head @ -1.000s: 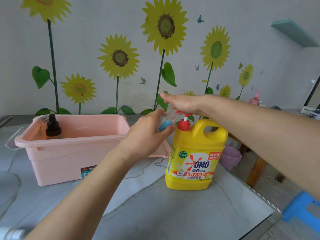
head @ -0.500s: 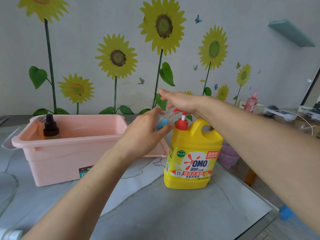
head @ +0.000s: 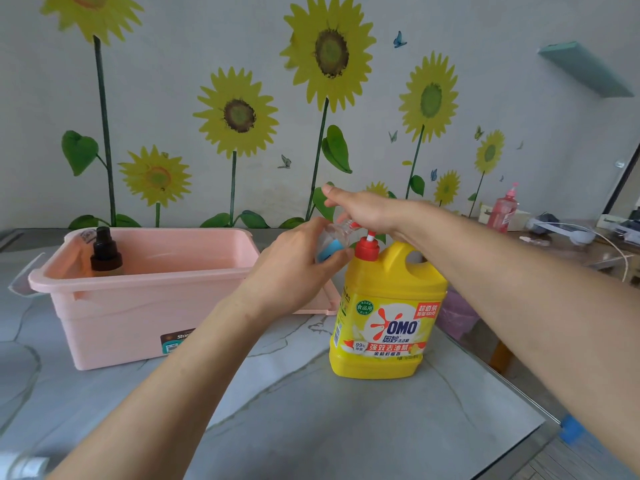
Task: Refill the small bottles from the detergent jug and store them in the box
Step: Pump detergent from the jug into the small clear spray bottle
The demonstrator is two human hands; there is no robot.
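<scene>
A dark bottle stands half hidden in the pink box, the left hand curls round a tilted small bottle, covering most of it, and the right hand, fingers straight, presses the pump of the yellow jug.

There are two bare hands, a left hand and a right hand. One yellow plastic detergent jug with a red pump stands near the counter's right edge. There are two small bottles: one clear blue-labelled bottle and one dark brown black-capped bottle. One pink plastic box sits toward the left edge. One pink pump bottle stands beyond the right edge.
</scene>
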